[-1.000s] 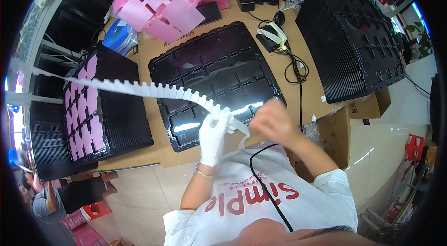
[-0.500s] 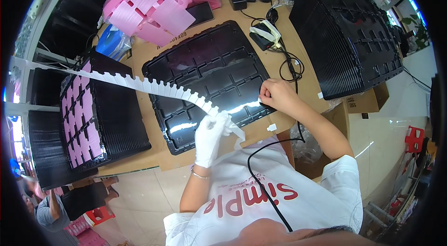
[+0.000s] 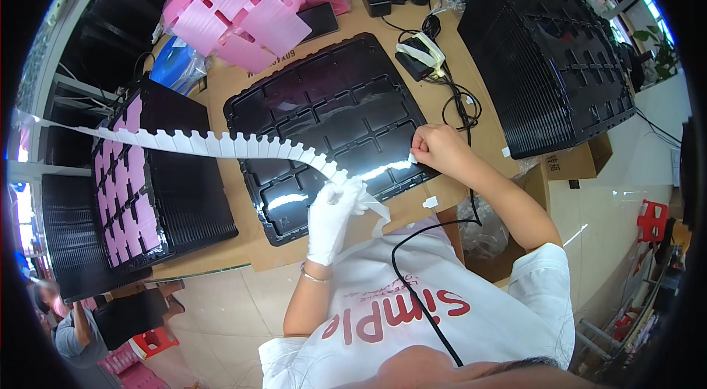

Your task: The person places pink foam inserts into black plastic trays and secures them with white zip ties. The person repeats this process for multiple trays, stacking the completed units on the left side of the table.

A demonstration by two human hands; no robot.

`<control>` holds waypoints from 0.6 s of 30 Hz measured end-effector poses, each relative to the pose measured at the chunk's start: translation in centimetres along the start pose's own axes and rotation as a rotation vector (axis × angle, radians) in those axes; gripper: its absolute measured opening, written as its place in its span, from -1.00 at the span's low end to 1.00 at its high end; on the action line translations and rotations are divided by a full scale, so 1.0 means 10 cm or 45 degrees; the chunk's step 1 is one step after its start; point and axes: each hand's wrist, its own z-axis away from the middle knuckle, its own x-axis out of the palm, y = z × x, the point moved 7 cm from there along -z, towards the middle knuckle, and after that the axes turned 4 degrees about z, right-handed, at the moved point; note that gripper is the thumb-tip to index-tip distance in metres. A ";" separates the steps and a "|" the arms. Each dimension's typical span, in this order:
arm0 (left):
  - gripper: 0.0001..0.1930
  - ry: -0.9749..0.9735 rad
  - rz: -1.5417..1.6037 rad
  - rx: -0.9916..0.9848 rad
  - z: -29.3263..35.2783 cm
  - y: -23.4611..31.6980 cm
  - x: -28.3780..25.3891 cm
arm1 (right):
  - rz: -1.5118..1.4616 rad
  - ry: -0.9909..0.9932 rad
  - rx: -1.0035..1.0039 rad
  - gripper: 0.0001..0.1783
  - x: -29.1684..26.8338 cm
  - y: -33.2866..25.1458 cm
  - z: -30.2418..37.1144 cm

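Observation:
My left hand (image 3: 333, 218), in a white glove, is closed on a long white strip of small tabs that look like labels (image 3: 210, 145). The strip arches away to the far left, and its short tail hangs below my fingers. In front of me lies a black plastic tray (image 3: 317, 105) with shallow compartments, slightly tilted on the cardboard. My bare right hand (image 3: 444, 151) is at the tray's right edge, thumb and fingers pinched on a small white label (image 3: 412, 158). Whether that label touches the tray I cannot tell.
Stacks of black trays stand left (image 3: 188, 175) and right (image 3: 545, 65); pink foam sheets (image 3: 258, 2) rise behind. A black cable (image 3: 460, 98) coils right of the tray. A loose white label (image 3: 430, 202) lies on the cardboard (image 3: 479, 146). Another person (image 3: 81, 334) is at lower left.
The far part of the white strip has dropped and swung a little lower at the left. Both of my hands stay nearly where they were.

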 end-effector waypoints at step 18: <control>-0.82 -0.002 -0.425 0.234 0.18 0.06 -0.01 | -1.060 -0.107 0.182 -0.86 -0.50 0.30 0.87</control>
